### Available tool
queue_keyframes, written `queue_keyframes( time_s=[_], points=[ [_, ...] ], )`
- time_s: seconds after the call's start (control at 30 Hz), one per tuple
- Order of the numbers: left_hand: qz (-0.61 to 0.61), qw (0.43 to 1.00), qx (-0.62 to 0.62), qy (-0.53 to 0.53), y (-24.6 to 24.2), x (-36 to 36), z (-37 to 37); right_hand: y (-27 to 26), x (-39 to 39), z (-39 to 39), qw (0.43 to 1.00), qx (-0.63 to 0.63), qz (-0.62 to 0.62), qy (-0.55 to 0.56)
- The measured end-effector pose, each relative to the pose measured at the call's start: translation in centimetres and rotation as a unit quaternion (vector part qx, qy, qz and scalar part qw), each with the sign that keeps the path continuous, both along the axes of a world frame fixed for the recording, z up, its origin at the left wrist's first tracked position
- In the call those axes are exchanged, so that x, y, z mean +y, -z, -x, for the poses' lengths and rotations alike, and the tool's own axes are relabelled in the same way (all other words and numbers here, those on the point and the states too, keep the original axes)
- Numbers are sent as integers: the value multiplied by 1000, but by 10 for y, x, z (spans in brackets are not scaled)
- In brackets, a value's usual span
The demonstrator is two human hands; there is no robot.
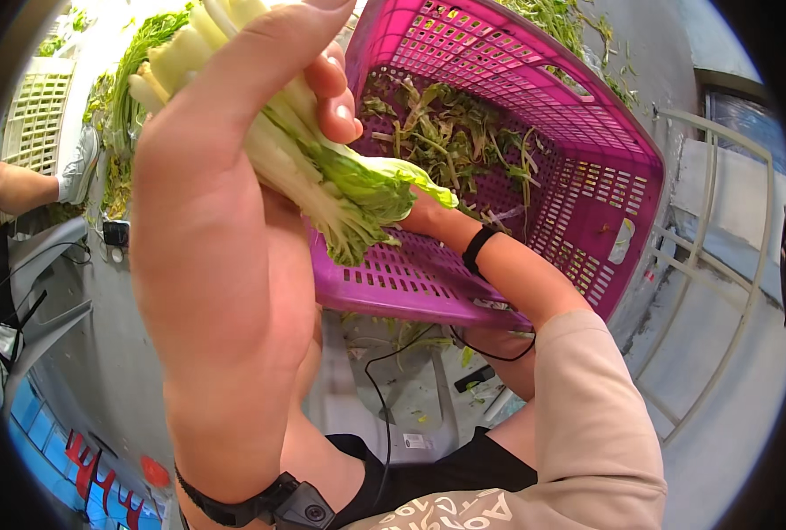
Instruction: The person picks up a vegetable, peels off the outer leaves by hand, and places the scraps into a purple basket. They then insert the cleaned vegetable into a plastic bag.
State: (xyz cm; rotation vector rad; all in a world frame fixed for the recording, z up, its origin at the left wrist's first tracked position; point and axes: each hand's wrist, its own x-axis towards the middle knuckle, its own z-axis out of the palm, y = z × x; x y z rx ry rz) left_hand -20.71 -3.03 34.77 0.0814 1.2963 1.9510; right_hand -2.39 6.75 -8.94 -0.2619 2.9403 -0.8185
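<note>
My left hand (234,218) is raised close to the camera, its fingers and thumb wrapped around a leafy green vegetable (340,179) with thick pale stalks. The cut stalk ends stick out at the upper left, and the crinkled leaves hang to the lower right. Beneath those leaves, my right hand (422,211) reaches over the near side of a magenta plastic crate (419,281); only its wrist end shows, and the fingers are hidden. Wilted leaves and stems (459,142) lie on the crate's perforated floor.
Heaped greens (137,73) and a cream plastic crate (38,116) lie at the left, beside another person's shoe (80,165). A metal frame (760,218) stands right. A black cable (379,384) hangs between my legs; red plastic stools (101,474) are lower left.
</note>
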Motion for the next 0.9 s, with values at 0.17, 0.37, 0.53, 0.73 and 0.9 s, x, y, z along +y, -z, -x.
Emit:
queue_keyframes(
  time_s=[0.17,0.37,0.53,0.73,0.9],
  points=[
    [-8,999,-29,27,21,9,3,18,37,-32,973,-4,-158,-167],
    [1,999,43,-19,-3,-5,7,-31,27,-7,939,-105,-211,-248],
    [-67,997,46,-11,17,21,-19,-155,53,-25,933,-266,133,205],
    [3,999,45,11,34,44,-16,-260,84,-45,781,-114,476,389],
    [63,989,52,126,33,65,-48,-373,77,-69,679,27,590,436]
  ],
)
